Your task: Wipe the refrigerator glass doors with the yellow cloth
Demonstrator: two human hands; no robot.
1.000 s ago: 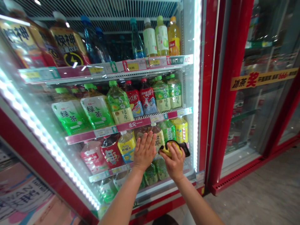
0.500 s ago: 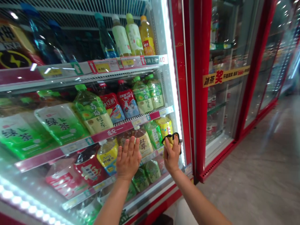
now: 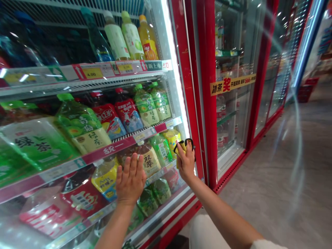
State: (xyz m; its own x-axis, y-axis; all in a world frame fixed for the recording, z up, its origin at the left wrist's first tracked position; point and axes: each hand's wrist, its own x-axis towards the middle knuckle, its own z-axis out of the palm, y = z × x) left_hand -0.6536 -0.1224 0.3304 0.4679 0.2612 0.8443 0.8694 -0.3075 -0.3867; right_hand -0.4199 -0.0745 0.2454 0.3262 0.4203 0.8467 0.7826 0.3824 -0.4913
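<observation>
While bottled drinks [image 3: 84, 126] line a red-framed cooler [image 3: 182, 41] at left of frame, a person's right hand [image 3: 186, 165], just right of centre, clutches a yellow cloth [image 3: 183, 145] with black edging — bunched under the fingers, its rim showing past their tips. At lower centre, the left hand [image 3: 131, 180] lies flat, fingers straight — contact with the cooler unclear.

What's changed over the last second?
The right hand moved the yellow-and-black cloth rightward and slightly up, so it now overlaps the light strip in view. The view swung right. The cloth stays gripped; the left hand stays open before the same bottles.
</observation>
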